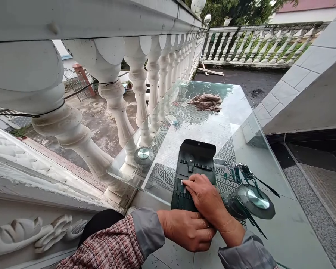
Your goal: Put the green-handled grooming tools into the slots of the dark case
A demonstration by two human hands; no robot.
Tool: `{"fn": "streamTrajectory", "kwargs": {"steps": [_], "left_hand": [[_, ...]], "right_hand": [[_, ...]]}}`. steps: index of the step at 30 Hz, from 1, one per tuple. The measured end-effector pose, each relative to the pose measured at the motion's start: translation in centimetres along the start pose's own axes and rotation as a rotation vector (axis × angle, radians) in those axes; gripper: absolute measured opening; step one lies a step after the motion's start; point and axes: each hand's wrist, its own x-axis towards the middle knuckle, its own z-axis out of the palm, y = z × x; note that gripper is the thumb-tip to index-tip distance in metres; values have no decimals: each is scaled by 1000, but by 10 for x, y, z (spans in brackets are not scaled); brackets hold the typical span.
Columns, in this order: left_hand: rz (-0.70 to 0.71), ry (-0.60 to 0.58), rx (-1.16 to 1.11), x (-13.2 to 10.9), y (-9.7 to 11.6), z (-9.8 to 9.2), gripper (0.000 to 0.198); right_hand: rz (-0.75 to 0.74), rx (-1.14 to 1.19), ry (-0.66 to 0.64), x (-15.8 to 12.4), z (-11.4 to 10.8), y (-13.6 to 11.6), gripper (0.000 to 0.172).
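1. Here's the open black manicure case (195, 155), lying on the glass worktop (299, 235) right in front of the person, both hands at its near half.
2. The right hand (205, 196) leans over the lower panel, thumb and forefinger drawn close beside a slim tool (182, 187) in the case; I can't tell whether they pinch it.
3. The left hand (189, 229) sits curled beneath the right wrist, its fingertips hidden, so no call on that grip!
4. The danger, as I judge it: a crooked push could snag the slim tool on a loop or bend it, and a sleeve cuff (243, 252) sweeping right might knock loose tools about (slick stuff, that glass).
5. Now the count: one case, one pair of scissors (248, 179), at least two nail clippers (235, 173) bunched close together, and one long dark tool (267, 185) angled outward beside them.
6. Further out, one crumpled brown cloth (206, 102); nearer, two round metal discs (143, 153), one on each side of the case. The tools tucked in the lower panel are too covered to number.
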Motion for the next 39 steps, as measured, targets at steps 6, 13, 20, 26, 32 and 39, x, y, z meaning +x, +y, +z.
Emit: {"fn": "streamTrajectory", "kwargs": {"steps": [6,13,20,26,32,39], "left_hand": [[1,37,85,0,-1,-5,24],[32,69,117,3,0,-12,24],[186,58,51,6,22,3,30],[164,68,66,-3,21,-5,29],[63,28,144,-18,17,-29,26],[18,31,172,-24,17,-35,22]], "right_hand": [[85,116,149,-5,-11,20,32],[464,86,374,-32,-60,61,33],[491,4,211,-64,-63,73,29],[393,-34,112,-74,-59,71,24],[383,-49,77,-74,-60,67,22],[-127,53,66,-64,-52,20,25]]}}
